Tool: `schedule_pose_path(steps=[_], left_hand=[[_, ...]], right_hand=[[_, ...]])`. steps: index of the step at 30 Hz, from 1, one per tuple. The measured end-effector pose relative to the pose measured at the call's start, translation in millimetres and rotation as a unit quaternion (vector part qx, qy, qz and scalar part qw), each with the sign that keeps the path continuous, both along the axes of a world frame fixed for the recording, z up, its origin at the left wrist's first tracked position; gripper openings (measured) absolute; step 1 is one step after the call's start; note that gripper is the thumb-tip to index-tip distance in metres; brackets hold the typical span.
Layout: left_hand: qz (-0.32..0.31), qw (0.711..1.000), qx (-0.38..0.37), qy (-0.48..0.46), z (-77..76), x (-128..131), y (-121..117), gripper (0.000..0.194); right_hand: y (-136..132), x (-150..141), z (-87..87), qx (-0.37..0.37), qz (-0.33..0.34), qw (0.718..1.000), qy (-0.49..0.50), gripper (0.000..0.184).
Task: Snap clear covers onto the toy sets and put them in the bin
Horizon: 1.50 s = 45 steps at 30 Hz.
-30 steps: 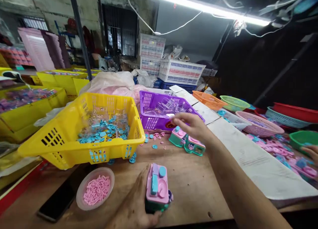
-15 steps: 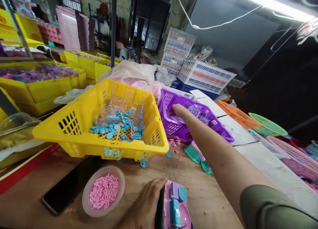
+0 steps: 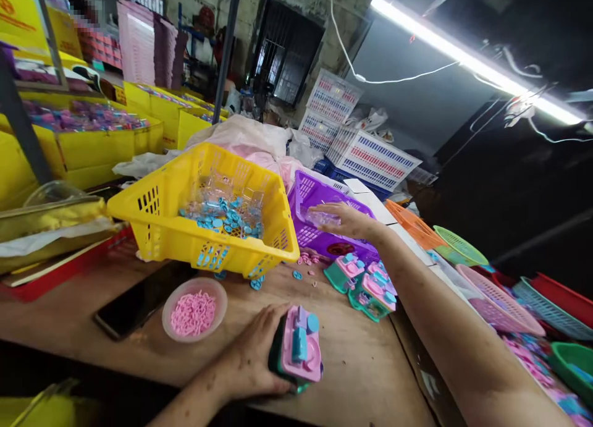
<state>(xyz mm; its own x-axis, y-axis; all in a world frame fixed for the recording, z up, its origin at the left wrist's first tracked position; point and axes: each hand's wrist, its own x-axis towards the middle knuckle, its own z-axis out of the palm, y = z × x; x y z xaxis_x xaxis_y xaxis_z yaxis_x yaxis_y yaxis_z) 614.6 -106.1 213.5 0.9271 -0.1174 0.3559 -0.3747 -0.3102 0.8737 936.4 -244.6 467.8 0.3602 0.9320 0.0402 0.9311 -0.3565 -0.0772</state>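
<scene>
My left hand is wrapped round a small plastic toy with a pink top, blue and lilac parts and a green base, upright on the wooden table. My right hand is at the near side of the purple basket. Its fingers and thumb are stretched on either side of a clear plastic piece, apparently gripping it; the far side is hidden. Two similar toys, a nearer one and a farther one, stand below my right forearm.
A yellow basket holds clear plastic pieces and blue discs. Before it are a round tub of pink pieces and a dark phone. Loose pink and blue bits lie by the baskets. Coloured baskets line the right side.
My right hand has come up from inside the purple basket toward its near side, with the clear plastic piece between its fingers. My left hand still holds the toy. The view has shifted.
</scene>
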Motion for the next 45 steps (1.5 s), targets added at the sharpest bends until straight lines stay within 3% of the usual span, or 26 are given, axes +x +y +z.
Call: schedule_pose_path(steps=[3,7,11,15,18,23,32,45], left_hand=[[0.005,1.000,-0.003,-0.019,1.0,0.5,1.8,0.124],[0.008,0.999,-0.005,-0.032,-1.1,1.4,3.6,0.123],[0.024,0.999,-0.026,-0.035,-4.4,1.5,0.6,0.131],[0.035,0.998,-0.004,-0.048,-1.2,0.7,-2.7,0.110],[0.044,0.998,0.011,-0.039,3.0,-0.8,-2.9,0.112],[0.060,0.997,0.030,-0.031,7.6,-3.8,-3.0,0.111],[0.083,0.993,0.081,-0.031,9.0,-3.7,-4.8,0.104],[0.082,0.988,0.130,0.011,13.2,-3.5,-5.0,0.101]], right_hand=[[-3.6,-5.7,-6.1,0.034,-0.015,0.999,-0.027,0.058],[-20.3,-30.3,-10.3,0.133,-0.055,0.989,-0.030,0.084],[-44.1,-119.8,-26.0,0.246,-0.013,0.969,0.005,0.064],[-52.1,-225.7,-69.3,0.185,-0.012,0.982,0.033,0.043],[-50.2,-262.8,-98.1,0.172,-0.023,0.985,-0.002,0.046],[-42.2,-262.7,-112.7,0.137,-0.013,0.989,-0.053,0.044],[-35.3,-264.8,-110.3,0.086,0.013,0.993,-0.076,0.035],[-28.3,-274.4,-103.1,0.072,-0.027,0.992,-0.102,0.032]])
